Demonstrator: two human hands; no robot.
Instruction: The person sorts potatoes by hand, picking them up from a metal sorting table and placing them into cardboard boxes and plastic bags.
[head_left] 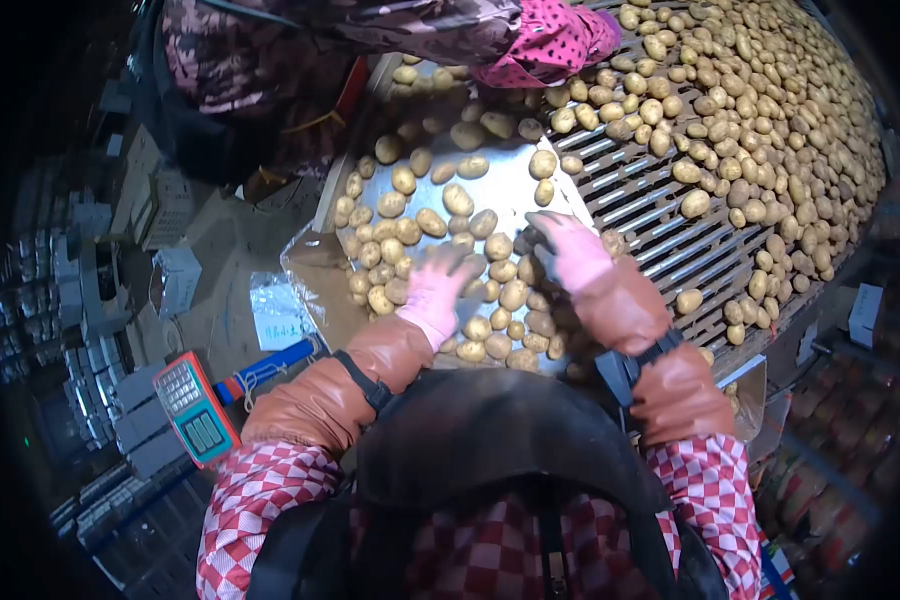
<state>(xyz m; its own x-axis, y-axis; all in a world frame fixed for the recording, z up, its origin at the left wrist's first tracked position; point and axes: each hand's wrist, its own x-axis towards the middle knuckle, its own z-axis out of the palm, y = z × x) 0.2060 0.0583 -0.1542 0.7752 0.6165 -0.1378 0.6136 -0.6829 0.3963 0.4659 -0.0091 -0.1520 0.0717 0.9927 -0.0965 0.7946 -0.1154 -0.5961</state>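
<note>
Both my hands wear pink gloves with grey fingers, over brown sleeve covers. My left hand lies over the potatoes on the metal tray, fingers spread and touching several of them. My right hand is at the tray's right side, fingers apart, beside a dark potato; its fingertips are partly in shadow. Between the hands sits a group of loose potatoes. The shiny metal tray carries more potatoes along its left and far edges. I see nothing gripped in either hand.
A slatted rack adjoins the tray on the right, with a large potato heap on it. Across from me a co-worker's pink spotted sleeve reaches over the potatoes. A red-and-teal scale display and cardboard boxes stand left.
</note>
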